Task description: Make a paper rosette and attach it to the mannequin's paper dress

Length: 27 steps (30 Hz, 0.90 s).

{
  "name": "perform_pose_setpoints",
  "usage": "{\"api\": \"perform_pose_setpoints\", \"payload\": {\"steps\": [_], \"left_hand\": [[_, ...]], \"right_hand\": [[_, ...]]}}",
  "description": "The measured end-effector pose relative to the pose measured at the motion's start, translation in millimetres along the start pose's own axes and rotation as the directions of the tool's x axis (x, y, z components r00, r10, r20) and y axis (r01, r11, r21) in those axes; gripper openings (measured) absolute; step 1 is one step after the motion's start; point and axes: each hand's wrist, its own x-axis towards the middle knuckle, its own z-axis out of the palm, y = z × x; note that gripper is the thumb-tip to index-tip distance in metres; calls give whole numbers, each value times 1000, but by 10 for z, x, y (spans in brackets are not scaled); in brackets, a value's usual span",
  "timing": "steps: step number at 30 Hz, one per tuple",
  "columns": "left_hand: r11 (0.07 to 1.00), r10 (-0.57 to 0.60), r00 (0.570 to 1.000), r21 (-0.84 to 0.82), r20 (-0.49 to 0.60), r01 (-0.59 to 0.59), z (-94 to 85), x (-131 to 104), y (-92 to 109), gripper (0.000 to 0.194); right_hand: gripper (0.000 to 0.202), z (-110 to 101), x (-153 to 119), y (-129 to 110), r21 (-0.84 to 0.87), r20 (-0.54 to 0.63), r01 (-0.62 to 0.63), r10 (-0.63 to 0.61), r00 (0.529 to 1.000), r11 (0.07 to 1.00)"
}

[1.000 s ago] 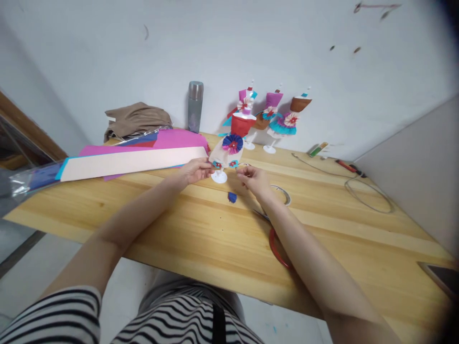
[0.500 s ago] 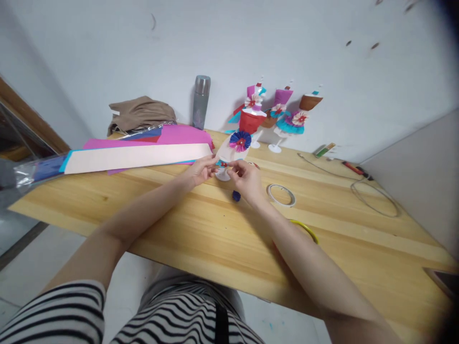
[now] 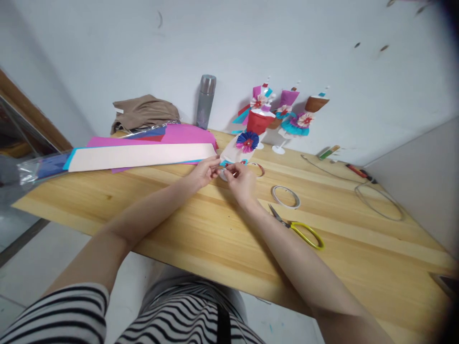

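Note:
A small dress form in a red paper bodice [image 3: 258, 123] stands before me, leaning in the view. At its waist sits a blue and pink pleated rosette [image 3: 247, 142]. Below hangs a cream paper skirt [image 3: 231, 152] with teal and red trim [image 3: 242, 163] along the hem. My left hand [image 3: 207, 171] is closed at the skirt's left lower edge, fingertips on the hem. My right hand [image 3: 242, 181] pinches beside the hem, just under the trim. Whatever is between its fingertips is too small to make out. The white round base [image 3: 223, 175] shows between my hands.
Yellow-handled scissors [image 3: 306, 234] lie by my right forearm, near a tape ring [image 3: 286, 197]. Other dressed forms [image 3: 296, 125] and a grey flask [image 3: 206, 102] stand along the wall. Paper sheets [image 3: 143, 156] and brown cloth [image 3: 145, 113] lie left. A cable [image 3: 375, 205] lies right.
My right hand has moved slightly down along the hem. The small dark blue piece below it no longer shows on the table. The scissors, mostly covered by my forearm before, now show.

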Motion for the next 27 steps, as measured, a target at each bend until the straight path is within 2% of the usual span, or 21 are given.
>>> {"api": "perform_pose_setpoints", "payload": {"steps": [8, 11, 14, 20, 24, 27], "left_hand": [[1000, 0, 1000, -28, 8, 0, -16, 17, -23, 10], [999, 0, 1000, -43, -3, 0, -15, 19, -22, 5], [998, 9, 1000, -56, -7, -10, -8, 19, -25, 8], [999, 6, 1000, -50, 4, -6, 18, 18, -30, 10], [998, 7, 1000, -55, -11, -8, 29, 8, -10, 8], [998, 14, 1000, -59, -26, -15, 38, 9, 8, 6]], "right_hand": [[23, -93, 2, -41, -130, -44, 207, -214, 976, 970], [24, -97, -11, -12, -152, -38, 206, -214, 976, 967], [24, -105, -22, 20, -149, 1, 222, -224, 974, 964], [42, -134, -5, 35, -84, 122, 163, -152, 981, 983], [31, -227, -67, 14, 26, 96, 141, -143, 985, 990], [18, -375, -74, 29, 97, 2, 78, -79, 997, 992]]}}
